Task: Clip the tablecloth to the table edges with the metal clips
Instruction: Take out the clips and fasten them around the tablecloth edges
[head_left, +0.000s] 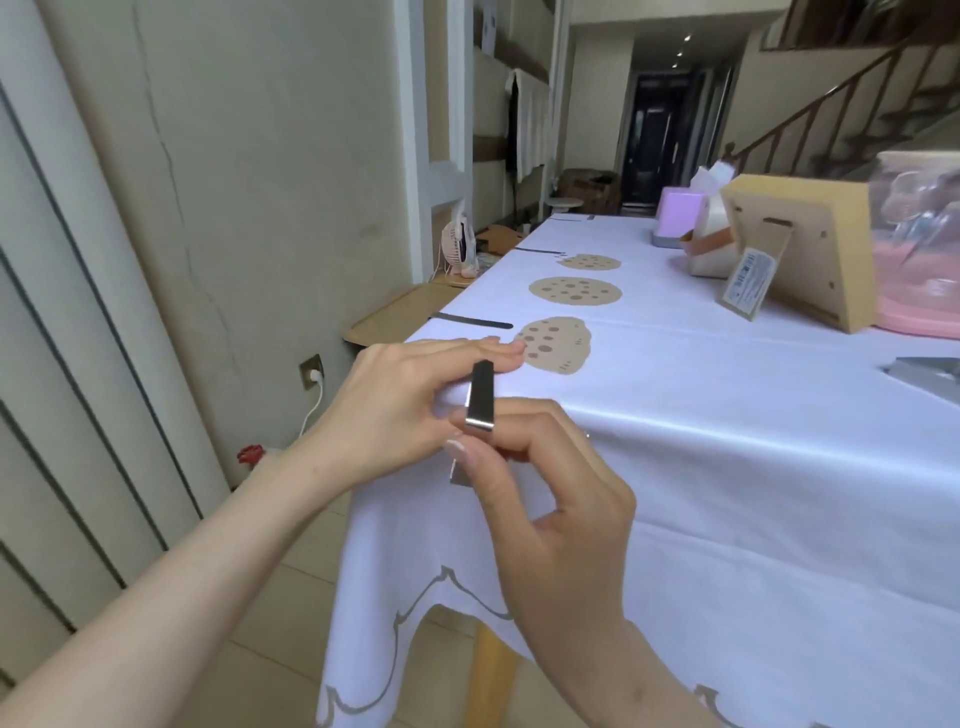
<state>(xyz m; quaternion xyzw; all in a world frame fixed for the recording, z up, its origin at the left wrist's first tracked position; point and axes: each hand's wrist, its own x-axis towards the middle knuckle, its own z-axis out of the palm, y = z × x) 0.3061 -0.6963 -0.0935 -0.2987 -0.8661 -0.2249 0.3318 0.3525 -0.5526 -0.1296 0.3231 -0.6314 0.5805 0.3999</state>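
A white tablecloth (727, 447) with cookie prints covers the table and hangs over its near corner. A shiny metal clip (480, 397) sits over the table edge at that corner. My right hand (550, 483) pinches the clip's lower end between thumb and fingers. My left hand (410, 400) lies flat on the cloth just left of the clip, fingers straight, thumb close to the clip. Other metal clips (470, 321) (537, 251) lie along the left table edge further back.
A wooden frame stand (810, 249), a pink container (919, 244), a tissue box (680, 215) and a grey object (930, 374) stand on the right of the table. A wooden tray (395, 317) and small fan (460, 249) sit left of the table by the wall.
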